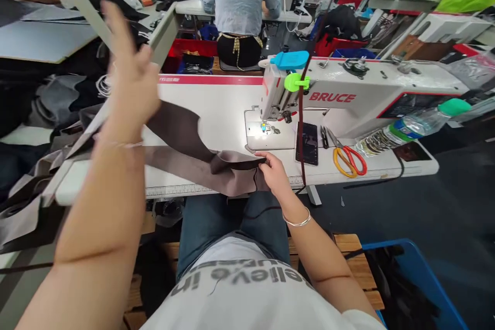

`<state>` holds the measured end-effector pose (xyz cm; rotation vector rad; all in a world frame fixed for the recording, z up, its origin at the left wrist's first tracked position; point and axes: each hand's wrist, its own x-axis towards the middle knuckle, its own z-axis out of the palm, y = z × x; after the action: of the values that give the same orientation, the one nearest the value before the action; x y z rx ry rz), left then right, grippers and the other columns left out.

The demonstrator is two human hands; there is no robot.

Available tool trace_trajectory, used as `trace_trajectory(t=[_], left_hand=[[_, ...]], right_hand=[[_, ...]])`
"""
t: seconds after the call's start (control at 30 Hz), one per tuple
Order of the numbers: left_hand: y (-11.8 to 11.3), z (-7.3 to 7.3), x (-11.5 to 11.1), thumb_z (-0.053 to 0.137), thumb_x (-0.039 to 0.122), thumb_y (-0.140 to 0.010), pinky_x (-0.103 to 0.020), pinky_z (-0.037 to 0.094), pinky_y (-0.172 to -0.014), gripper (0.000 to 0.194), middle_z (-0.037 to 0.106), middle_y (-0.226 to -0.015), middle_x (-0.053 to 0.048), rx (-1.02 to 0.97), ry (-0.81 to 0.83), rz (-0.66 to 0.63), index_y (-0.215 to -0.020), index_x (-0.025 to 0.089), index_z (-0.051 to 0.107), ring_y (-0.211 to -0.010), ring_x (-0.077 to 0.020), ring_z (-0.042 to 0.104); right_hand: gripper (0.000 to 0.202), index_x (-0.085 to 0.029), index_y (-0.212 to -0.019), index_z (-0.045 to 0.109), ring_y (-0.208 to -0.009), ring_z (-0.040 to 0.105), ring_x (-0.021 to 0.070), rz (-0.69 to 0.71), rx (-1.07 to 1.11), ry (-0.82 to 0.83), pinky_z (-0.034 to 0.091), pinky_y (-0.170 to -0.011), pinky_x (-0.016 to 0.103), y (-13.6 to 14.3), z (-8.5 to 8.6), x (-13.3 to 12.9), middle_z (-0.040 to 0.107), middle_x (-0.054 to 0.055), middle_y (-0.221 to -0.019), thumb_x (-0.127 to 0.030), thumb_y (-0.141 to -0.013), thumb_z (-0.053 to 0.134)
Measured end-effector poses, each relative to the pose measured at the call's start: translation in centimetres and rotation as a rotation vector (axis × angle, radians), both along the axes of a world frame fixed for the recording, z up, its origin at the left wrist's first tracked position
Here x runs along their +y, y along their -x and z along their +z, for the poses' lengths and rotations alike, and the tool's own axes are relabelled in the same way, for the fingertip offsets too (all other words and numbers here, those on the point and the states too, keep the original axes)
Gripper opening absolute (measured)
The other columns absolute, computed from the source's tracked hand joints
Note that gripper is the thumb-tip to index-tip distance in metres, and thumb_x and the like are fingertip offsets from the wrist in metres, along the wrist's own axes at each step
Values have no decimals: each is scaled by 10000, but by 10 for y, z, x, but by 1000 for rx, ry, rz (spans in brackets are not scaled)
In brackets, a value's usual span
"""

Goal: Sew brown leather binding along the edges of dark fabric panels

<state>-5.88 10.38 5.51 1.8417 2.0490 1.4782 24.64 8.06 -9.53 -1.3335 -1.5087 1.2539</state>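
Observation:
My left hand point(133, 80) is raised over the left end of the sewing machine table, slightly blurred, its fingers stretched out and nothing visible in it. Below and behind it lies a dark brown and grey-brown fabric piece point(178, 126), partly folded. The fabric's right end is pinched between the thumb and fingers of my right hand point(274, 172), at the table's front edge. A dark edge or strip shows beside those fingertips. Up and to the right of this hand is the needle area of the white sewing machine point(332, 85); the fabric lies apart from the needle.
Right of the needle, a phone point(308, 144), small black snips point(324, 137), orange-and-red scissors point(346, 154) and a water bottle point(412, 126) rest on the table point(228, 95). A dark red strip point(301, 134) hangs before the machine. Fabric heaps point(34, 180) crowd the left. Another person sits ahead.

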Motion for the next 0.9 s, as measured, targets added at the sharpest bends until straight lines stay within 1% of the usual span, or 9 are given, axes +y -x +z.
trace_trajectory(t=[0.07, 0.17, 0.23, 0.3, 0.4, 0.5, 0.6, 0.73, 0.9], left_hand=[[-19, -19, 19, 481, 129, -858, -451, 335, -1152, 657, 335, -1571, -81, 27, 241, -95, -1489, 128, 297, -1373, -226, 418], [-32, -62, 16, 581, 253, -840, -401, 467, -1027, 402, 651, -1264, -56, 39, 498, -247, -1233, 174, 614, -1151, -243, 598], [-28, -86, -3, 612, 296, -820, -365, 488, -976, 330, 684, -1190, -25, 66, 567, -325, -1138, 220, 660, -1093, -237, 618], [-18, -101, -27, 623, 289, -803, -342, 495, -935, 304, 686, -1164, -20, 84, 545, -278, -1099, 232, 661, -1064, -228, 618], [-1, -111, -61, 655, 278, -767, -341, 509, -859, 165, 700, -1004, -40, 136, 520, -9, -913, 202, 671, -956, -230, 629], [10, -115, -84, 692, 332, -743, -341, 510, -744, 150, 676, -744, -28, 140, 716, 157, -682, 201, 650, -767, -224, 627], [10, -119, -91, 686, 318, -751, -331, 501, -734, 120, 690, -788, -23, 119, 811, 13, -799, 216, 726, -768, -218, 628], [-1, -129, -85, 706, 280, -747, -360, 488, -834, 361, 662, -916, -49, 151, 673, -175, -1104, 230, 721, -918, -243, 607], [-15, -150, -79, 683, 291, -813, -376, 464, -839, 121, 638, -884, -54, 110, 492, -218, -874, 217, 757, -899, -229, 569]], right_hand=[[402, -173, -1027, 707, -576, 461, 138, -32, -16, 49, 409, -620, 275, 2, -12, 5, 492, -44, -603, -153, -698, 476], [370, -173, -1018, 710, -538, 390, 129, -57, 14, 90, 333, -565, 263, 0, -20, 7, 385, -64, -559, -192, -716, 497], [331, -172, -999, 714, -532, 351, 125, -61, 23, 94, 296, -554, 265, -2, -18, 6, 339, -69, -553, -230, -735, 522], [296, -171, -973, 719, -536, 332, 123, -64, 11, 83, 284, -558, 270, -3, -16, 5, 312, -70, -555, -270, -756, 545], [279, -178, -970, 727, -530, 321, 122, -76, -39, 50, 280, -560, 275, -3, -13, 5, 291, -72, -549, -311, -783, 567], [275, -187, -979, 733, -526, 345, 127, -111, -86, -10, 293, -559, 275, -1, -13, 6, 340, -66, -532, -334, -802, 580], [267, -187, -938, 737, -596, 484, 159, -162, -62, -65, 370, -609, 286, -1, -15, 10, 560, -15, -620, -358, -818, 569], [257, -186, -910, 731, -729, 603, 211, -231, -46, -86, 434, -688, 311, -3, -22, 16, 700, 37, -795, -350, -816, 557], [265, -185, -912, 739, -761, 632, 225, -250, -48, -58, 449, -703, 319, -5, -28, 19, 729, 44, -825, -349, -792, 567]])
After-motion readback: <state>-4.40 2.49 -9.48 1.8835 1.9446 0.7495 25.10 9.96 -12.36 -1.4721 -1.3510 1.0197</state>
